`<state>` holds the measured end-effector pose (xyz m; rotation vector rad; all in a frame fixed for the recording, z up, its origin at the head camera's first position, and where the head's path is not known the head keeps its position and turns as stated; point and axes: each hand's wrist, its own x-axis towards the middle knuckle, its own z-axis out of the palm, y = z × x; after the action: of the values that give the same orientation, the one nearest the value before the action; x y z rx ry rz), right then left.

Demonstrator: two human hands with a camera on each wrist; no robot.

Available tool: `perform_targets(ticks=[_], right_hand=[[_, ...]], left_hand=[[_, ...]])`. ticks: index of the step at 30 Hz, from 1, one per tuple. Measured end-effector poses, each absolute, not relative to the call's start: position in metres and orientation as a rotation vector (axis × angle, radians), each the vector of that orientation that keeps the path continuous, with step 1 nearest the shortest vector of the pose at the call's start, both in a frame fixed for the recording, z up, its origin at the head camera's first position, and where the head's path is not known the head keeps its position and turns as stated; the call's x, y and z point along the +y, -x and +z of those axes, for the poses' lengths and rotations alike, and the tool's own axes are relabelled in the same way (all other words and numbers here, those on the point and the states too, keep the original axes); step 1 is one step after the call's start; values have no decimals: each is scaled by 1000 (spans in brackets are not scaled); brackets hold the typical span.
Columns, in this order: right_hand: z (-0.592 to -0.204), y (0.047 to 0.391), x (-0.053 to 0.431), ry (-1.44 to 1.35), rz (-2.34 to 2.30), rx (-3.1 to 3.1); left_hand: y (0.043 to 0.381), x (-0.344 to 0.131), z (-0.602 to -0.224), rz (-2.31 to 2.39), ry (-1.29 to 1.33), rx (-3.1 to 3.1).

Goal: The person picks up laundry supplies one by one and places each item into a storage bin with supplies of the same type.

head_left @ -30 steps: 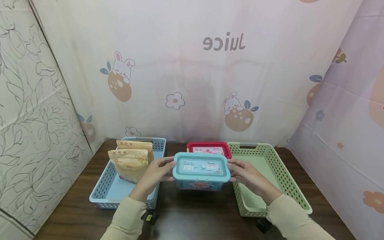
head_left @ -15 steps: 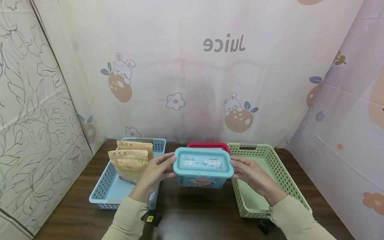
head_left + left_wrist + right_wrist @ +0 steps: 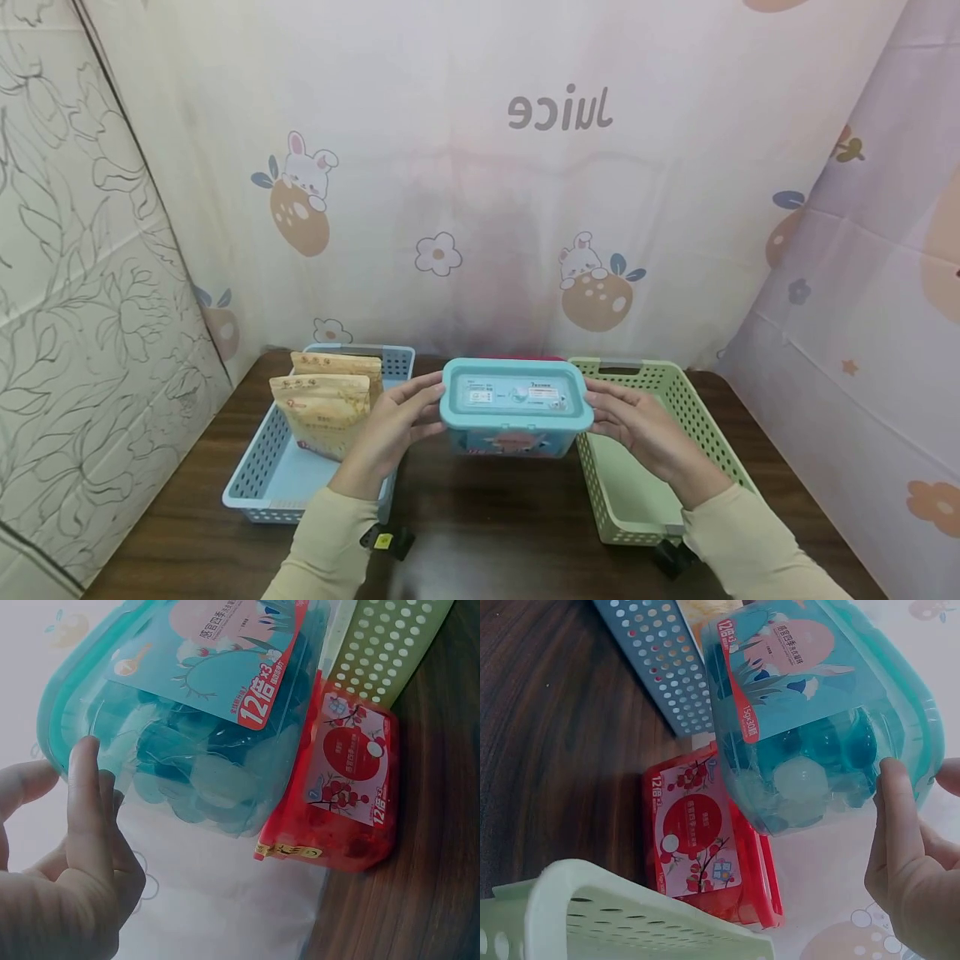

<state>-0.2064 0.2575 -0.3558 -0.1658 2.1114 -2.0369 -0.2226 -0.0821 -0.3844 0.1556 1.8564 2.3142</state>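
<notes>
- Nearest: two pale cream sleeves [image 3: 322,546] reaching forward over a dark wood-grain bench [image 3: 480,550]; a small black device sits just below each cuff.
- Left hand [image 3: 386,437]: pinching one end of the teal tub [image 3: 516,408], thumb at the lid's rim, fingers against the wall beneath.
- Right hand [image 3: 641,433]: same hold at the opposite end.
- Teal tub: held up off the bench between the hands, lid on. Printed label across the front; rounded teal and whitish pieces show through the clear wall.
- To the person's left, a pale blue basket [image 3: 258,514] with perforated walls.
- To the right, a light green basket [image 3: 630,483], also perforated.
- In the blue basket, two tan pouches [image 3: 322,417] standing, one behind the other.
- Beyond the teal tub, a red tub [image 3: 697,840] on the bench, nearly hidden in the head view, pink label in the wrist views.
- Farthest: pale curtain [image 3: 495,192], rabbits, flowers, "Juice" reading backwards.
</notes>
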Motion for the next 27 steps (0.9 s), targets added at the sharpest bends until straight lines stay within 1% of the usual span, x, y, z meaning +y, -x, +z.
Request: perform_targets(ticks=[13,27], right_hand=[[-357,209,265,177,-2020,2140],[-351,208,285,172,-2009,2203]], left_hand=[[229,-74,-385,2324,-208,1851],[236,-48,-381,2335,-266,1799]])
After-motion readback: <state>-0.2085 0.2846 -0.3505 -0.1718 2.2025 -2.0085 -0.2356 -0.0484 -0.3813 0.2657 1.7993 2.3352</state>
